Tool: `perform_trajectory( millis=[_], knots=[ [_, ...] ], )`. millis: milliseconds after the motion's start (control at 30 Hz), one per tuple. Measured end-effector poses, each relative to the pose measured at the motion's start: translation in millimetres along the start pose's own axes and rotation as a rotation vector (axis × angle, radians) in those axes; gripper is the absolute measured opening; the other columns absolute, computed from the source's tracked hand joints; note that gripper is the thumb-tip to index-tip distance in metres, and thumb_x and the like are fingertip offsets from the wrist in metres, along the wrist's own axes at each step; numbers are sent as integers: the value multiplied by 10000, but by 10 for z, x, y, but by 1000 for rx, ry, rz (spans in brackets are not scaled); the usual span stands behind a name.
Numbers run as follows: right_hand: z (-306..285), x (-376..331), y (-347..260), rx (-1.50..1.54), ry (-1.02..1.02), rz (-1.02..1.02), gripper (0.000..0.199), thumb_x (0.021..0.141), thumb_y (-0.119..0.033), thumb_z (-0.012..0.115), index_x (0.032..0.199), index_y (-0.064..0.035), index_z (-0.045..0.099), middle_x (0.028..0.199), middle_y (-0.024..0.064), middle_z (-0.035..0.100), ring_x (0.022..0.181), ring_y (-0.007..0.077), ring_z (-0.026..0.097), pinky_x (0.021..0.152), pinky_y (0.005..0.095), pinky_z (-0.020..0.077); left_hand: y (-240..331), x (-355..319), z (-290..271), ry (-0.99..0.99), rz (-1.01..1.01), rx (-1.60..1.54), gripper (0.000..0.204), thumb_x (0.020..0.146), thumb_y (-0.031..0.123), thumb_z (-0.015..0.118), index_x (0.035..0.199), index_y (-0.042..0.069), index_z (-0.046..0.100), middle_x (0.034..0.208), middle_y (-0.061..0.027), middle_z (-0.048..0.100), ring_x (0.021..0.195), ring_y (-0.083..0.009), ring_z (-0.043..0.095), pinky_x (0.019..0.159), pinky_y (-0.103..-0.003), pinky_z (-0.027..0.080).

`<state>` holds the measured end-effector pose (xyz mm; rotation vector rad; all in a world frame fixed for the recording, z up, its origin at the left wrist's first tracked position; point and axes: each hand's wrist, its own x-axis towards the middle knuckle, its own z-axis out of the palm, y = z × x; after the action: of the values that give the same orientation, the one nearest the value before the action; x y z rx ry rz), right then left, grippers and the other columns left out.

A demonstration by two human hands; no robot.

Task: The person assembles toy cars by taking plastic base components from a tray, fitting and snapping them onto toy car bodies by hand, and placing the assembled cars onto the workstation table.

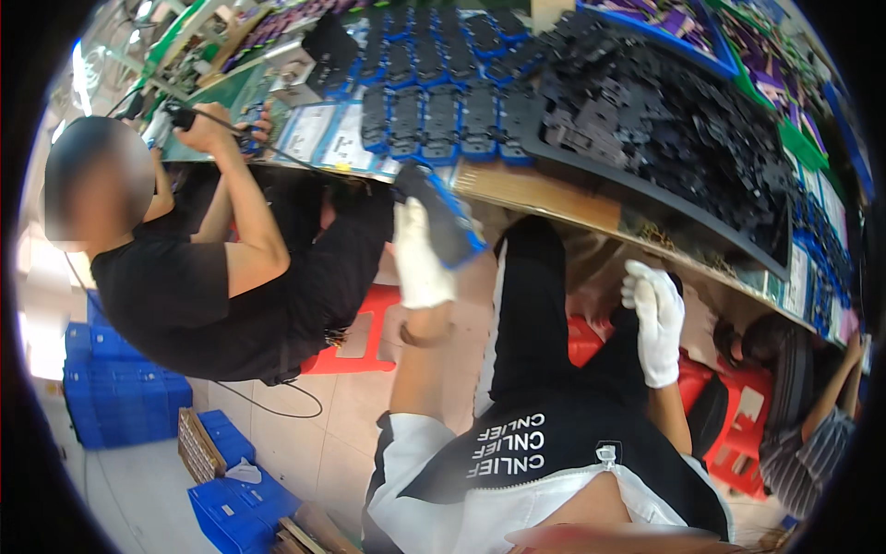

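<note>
A: What takes up the most room?

B: The long workbench (554,198) running across the top, its edge curving down to the right. A big black tray (664,120) heaped with small black parts sits on its right half, and rows of black pieces in blue holders (434,111) lie to the left of that.

A: Who is around?

B: A co-worker (203,277) in a black shirt sits on the left, hands up at the bench edge on a cabled tool. Another person in a striped sleeve (812,452) is at the far right. Red stools (369,332) stand on the tiled floor, and blue crates (120,388) are stacked at lower left.

A: And the wearer's own hands?

B: Both are in white gloves. The left hand (420,263) is raised just under the bench edge, fingers clamped around the lower end of a black part in a blue holder (443,214), which tilts up toward the bench lip.

A: The right one?

B: The right hand (655,323) rests on the black trouser leg (531,314) at the knee, fingers together and curled onto the cloth, holding nothing that I can make out
</note>
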<state>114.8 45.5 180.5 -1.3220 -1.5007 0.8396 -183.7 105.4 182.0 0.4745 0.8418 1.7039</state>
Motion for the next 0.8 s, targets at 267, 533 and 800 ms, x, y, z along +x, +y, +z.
perform_trajectory(
  millis=[267,533,800],
  knots=[
    [-211,-229,397,28,71,180,266,1026,-183,517,1143,12,654,949,46,626,797,101,600,699,241,510,1134,1901,-908,436,449,593,559,969,109,578,1487,13,391,1340,-110,571,1116,-218,577,958,-327,458],
    [-264,-203,543,-213,124,28,148,982,-90,568,1028,15,662,963,80,672,726,111,600,632,247,504,1047,2785,-1130,264,355,1007,443,894,205,711,1261,-30,633,1359,-145,601,1176,-266,591,994,-362,440],
    [-30,-144,689,-450,114,-361,117,949,-45,589,1039,-32,663,864,106,661,694,206,630,614,339,498,1321,2136,-1124,614,947,1651,391,991,295,481,1134,-8,684,1107,-242,670,1046,-423,608,957,-476,456]
  ],
)
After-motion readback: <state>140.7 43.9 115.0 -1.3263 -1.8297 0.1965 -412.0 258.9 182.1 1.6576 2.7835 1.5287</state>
